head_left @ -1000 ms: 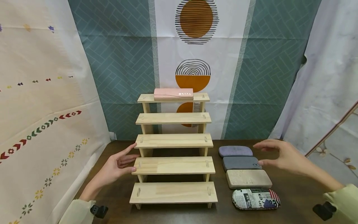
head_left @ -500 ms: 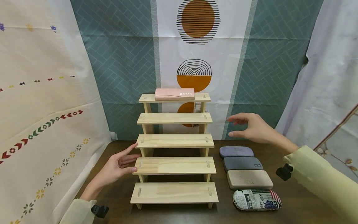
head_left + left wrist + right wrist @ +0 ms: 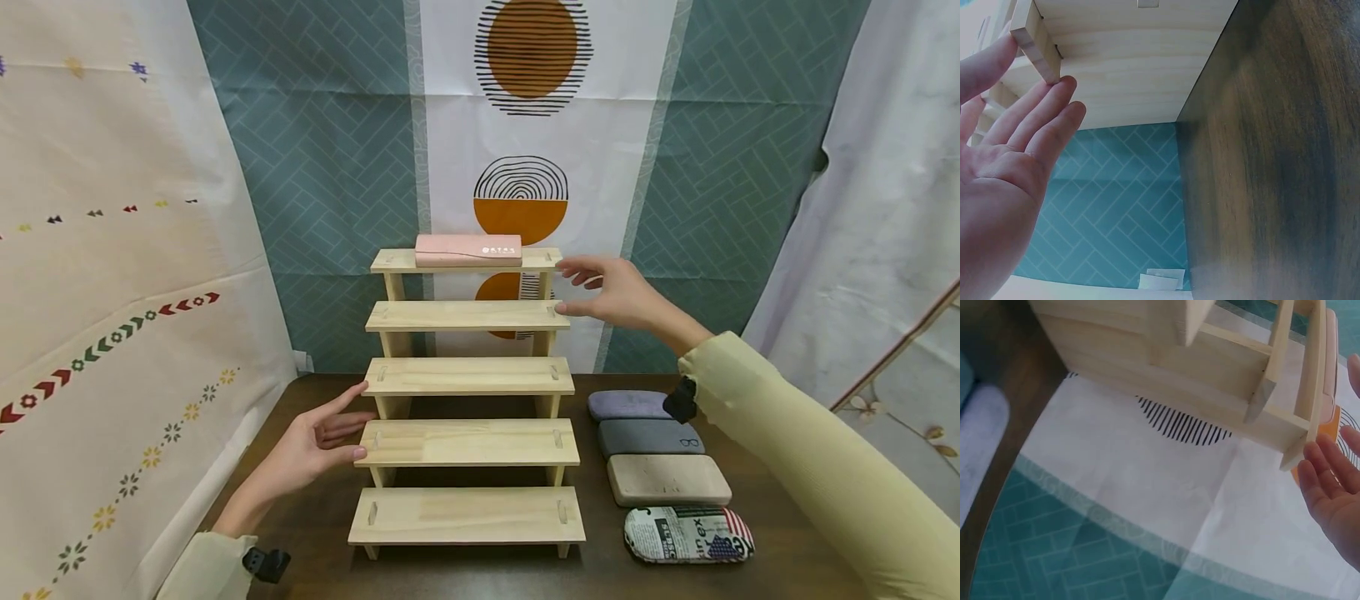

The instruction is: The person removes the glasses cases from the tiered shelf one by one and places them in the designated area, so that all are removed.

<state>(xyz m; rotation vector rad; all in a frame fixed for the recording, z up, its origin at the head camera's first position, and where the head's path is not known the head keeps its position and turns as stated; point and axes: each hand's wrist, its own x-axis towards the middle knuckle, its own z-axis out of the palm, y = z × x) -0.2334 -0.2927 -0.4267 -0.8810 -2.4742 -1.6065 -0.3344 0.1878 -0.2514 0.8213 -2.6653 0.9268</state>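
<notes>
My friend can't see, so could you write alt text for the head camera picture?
A person's open right hand reaches beside the top of a five-step pale wooden stand, which carries a pink rectangular case; the open left hand touches its lower left edge. Four cases lie alongside.

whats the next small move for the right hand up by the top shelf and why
Probably reach a little further left and close the fingers on the pink rectangular case. The right hand hovers open at the right end of the wooden stepped shelf, holding nothing, while the left hand steadies it.
</notes>
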